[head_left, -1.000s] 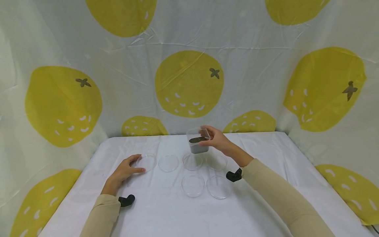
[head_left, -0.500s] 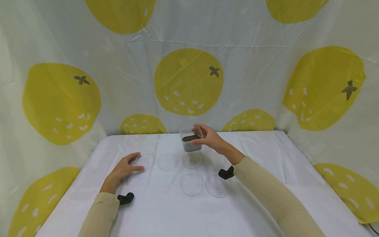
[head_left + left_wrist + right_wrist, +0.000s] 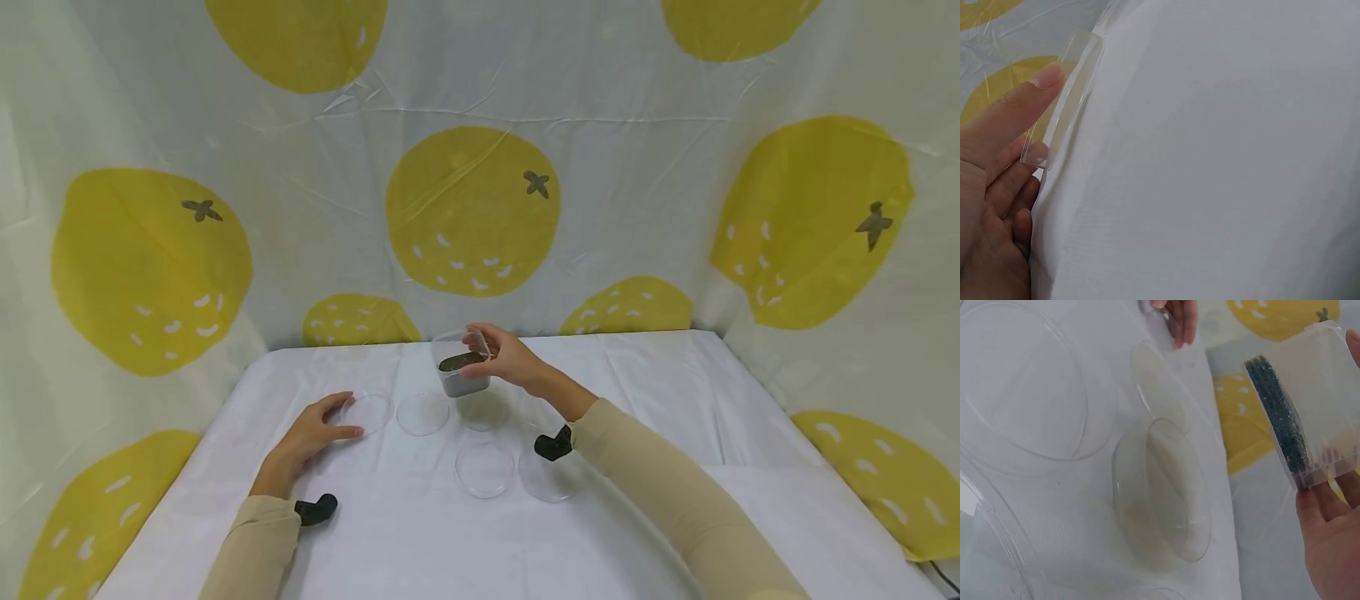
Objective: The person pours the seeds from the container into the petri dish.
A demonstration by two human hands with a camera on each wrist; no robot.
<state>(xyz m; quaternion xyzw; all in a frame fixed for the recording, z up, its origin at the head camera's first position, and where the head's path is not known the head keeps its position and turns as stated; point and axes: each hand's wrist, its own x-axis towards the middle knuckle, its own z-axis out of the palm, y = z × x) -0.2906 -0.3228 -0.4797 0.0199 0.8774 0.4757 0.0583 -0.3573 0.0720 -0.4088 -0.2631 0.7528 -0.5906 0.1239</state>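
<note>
My left hand [image 3: 309,432] rests at the table's left and holds a clear petri dish [image 3: 372,411] by its side, thumb and fingers spread around the rim. In the left wrist view, the thumb lies on the dish wall [image 3: 1075,87] and a fingertip shows through the plastic. With my right hand [image 3: 513,360] I grip a clear plastic tub [image 3: 462,384], raised above the back row of dishes and slightly tilted. A dark green, grainy layer [image 3: 1275,412] covers the bottom part of the tub, seen in the right wrist view.
Another petri dish [image 3: 422,414] stands right of the held one, and a further dish [image 3: 483,413] sits below the tub. Two more, a front dish [image 3: 485,469] and its neighbour [image 3: 547,481], lie nearer. A lemon-print curtain [image 3: 472,212] closes off the back of the white table [image 3: 390,533].
My right hand has carried the tub leftward, from above the right-hand back dishes toward the middle ones. The left hand stays at its dish.
</note>
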